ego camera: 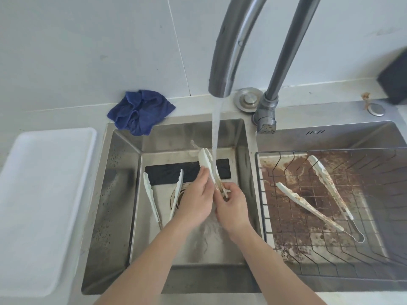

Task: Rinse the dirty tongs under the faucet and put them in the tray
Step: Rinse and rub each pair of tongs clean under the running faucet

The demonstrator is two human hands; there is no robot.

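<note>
Water runs from the grey faucet (220, 84) into the left sink basin (123, 194). I hold white tongs (207, 161) with brown stains under the stream, tips pointing up. My left hand (196, 201) grips their middle and my right hand (231, 205) grips the handle end. A second pair of white tongs (152, 194) lies spread open on the left basin floor. A third, dirty pair (326, 194) lies in the wire rack (275, 216) of the right basin. The white tray (33, 205) sits on the counter to the left.
A crumpled blue cloth (141, 111) lies on the counter behind the left basin. The right basin floor is brown and stained. A dark box (394, 78) stands at the far right. A round metal cap (247, 99) sits beside the faucet base.
</note>
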